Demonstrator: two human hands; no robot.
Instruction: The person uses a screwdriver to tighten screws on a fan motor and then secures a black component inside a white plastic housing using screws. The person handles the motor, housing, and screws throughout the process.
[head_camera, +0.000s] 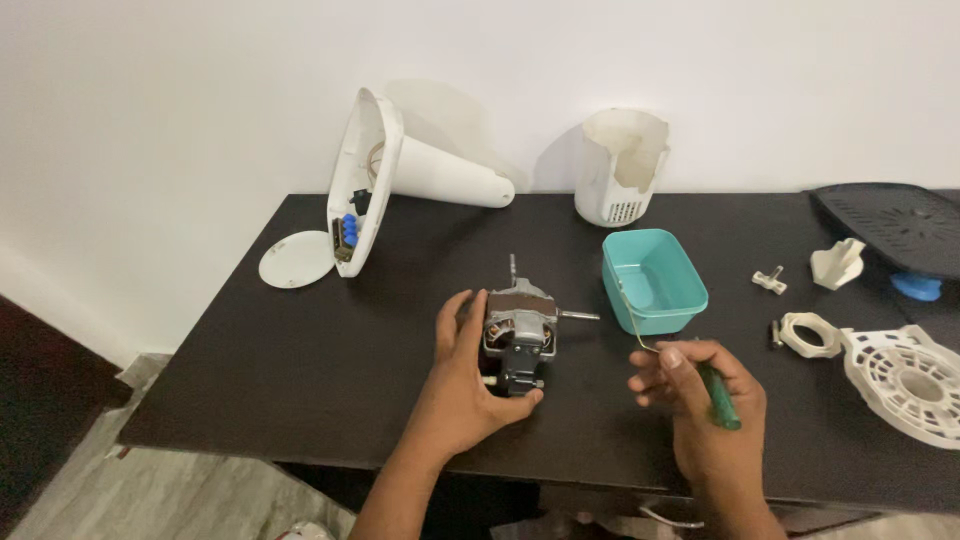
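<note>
So the small electric motor (518, 335) sits near the front middle of the dark table (300, 400), metal shaft poking out to the right. The left hand (462, 375) is wrapped around its left side, thumb under the front edge, fingers curled over the back, holding it steady. The right hand (700, 400) is off to the right, apart from the motor, closed around a green-handled screwdriver (720, 398). Just behind that hand there's a teal plastic tub (655, 280). Further back, a white fan base housing (375, 175) lies tipped over, with a round white cap (295, 260) beside it and a broken white cover (620, 165) by the wall. A white grille piece (905, 375) is at far right.
</note>
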